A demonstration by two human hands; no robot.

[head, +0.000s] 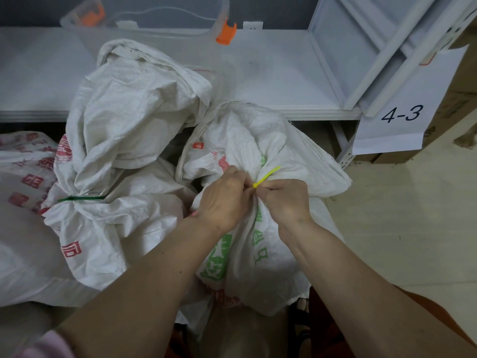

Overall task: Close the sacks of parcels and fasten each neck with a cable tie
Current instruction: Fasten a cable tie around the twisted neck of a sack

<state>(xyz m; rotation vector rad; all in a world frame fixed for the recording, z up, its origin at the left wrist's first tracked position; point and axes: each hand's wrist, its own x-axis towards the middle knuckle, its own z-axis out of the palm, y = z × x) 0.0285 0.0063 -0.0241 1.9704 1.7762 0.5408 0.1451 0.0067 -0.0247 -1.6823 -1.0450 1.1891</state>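
Observation:
A white woven sack with green print (271,244) stands in front of me, its neck bunched together. A yellow cable tie (267,176) wraps that neck, its free tail sticking up to the right. My left hand (223,196) grips the gathered neck and pinches at the tie's head. My right hand (285,200) pinches the tie from the other side, fingers curled. To the left stands a second white sack with red print (124,140), its neck fastened with a green cable tie (81,198).
More printed sacks (25,177) lie at the far left. A white shelf (271,81) runs behind, carrying a clear plastic bin with orange clips (154,29). A paper label "4-3" (401,115) hangs on the right rack, with cardboard boxes (454,107) behind it. Pale floor (413,215) lies to the right.

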